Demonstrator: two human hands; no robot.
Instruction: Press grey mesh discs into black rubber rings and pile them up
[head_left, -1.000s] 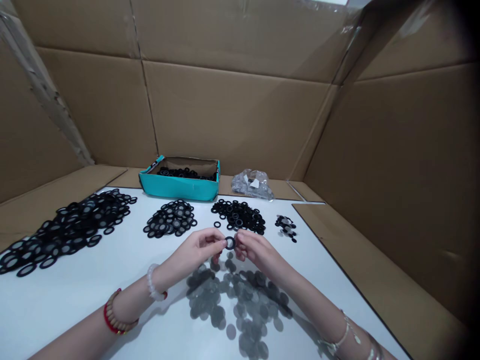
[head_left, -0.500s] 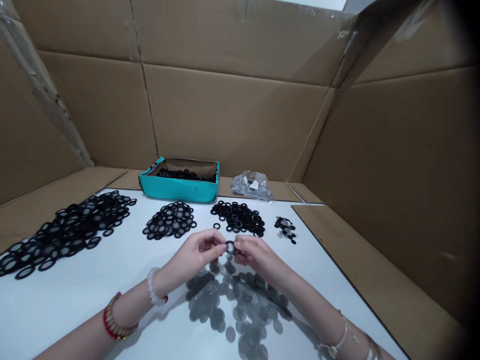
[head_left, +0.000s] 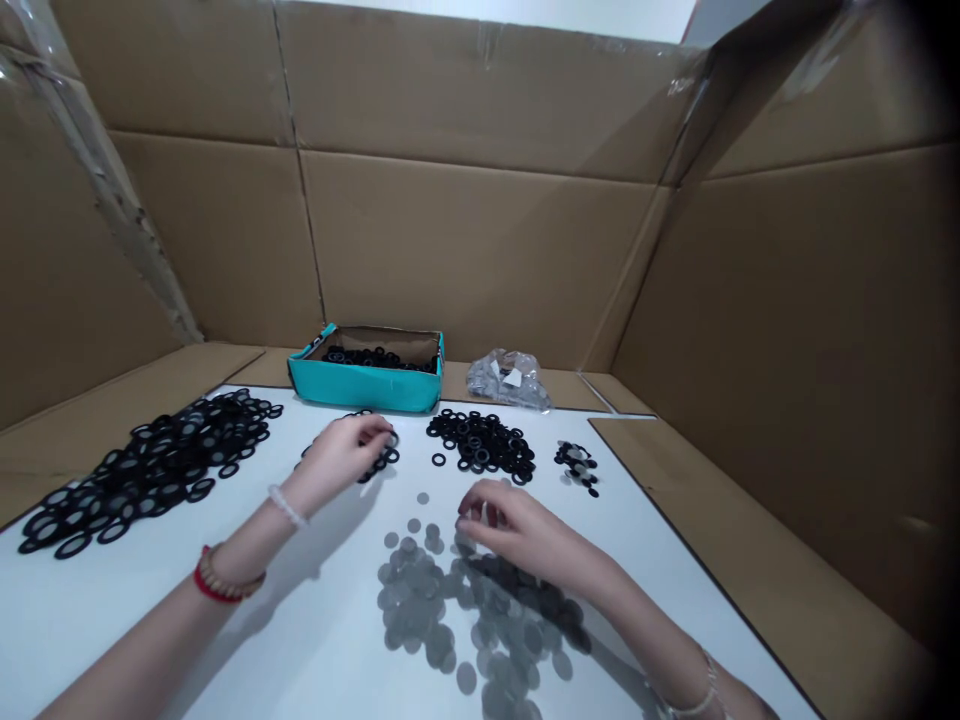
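My left hand (head_left: 345,452) is over the middle-left pile of black rings with grey discs in them. Its thumb and fingers pinch at the pile's right side, with a black ring (head_left: 394,439) at the fingertips; the hand hides most of that pile. Lower down, my right hand (head_left: 510,522) hovers at the far edge of a spread of loose grey discs (head_left: 412,595). Its fingers are curled, with a small gap between thumb and fingertips, and I see nothing between them. Its forearm covers some of the discs.
A large heap of black rings (head_left: 172,450) spreads along the left. Behind stand a teal box (head_left: 364,388) of rings and a clear plastic bag (head_left: 506,380). Plain black rings (head_left: 480,445) and a small mixed cluster (head_left: 576,462) lie to the right. Cardboard walls (head_left: 480,230) surround the table.
Both hands were together at the middle, holding one ring. They have parted: the left moved left and away to the ring pile, the right drew slightly nearer over the discs.
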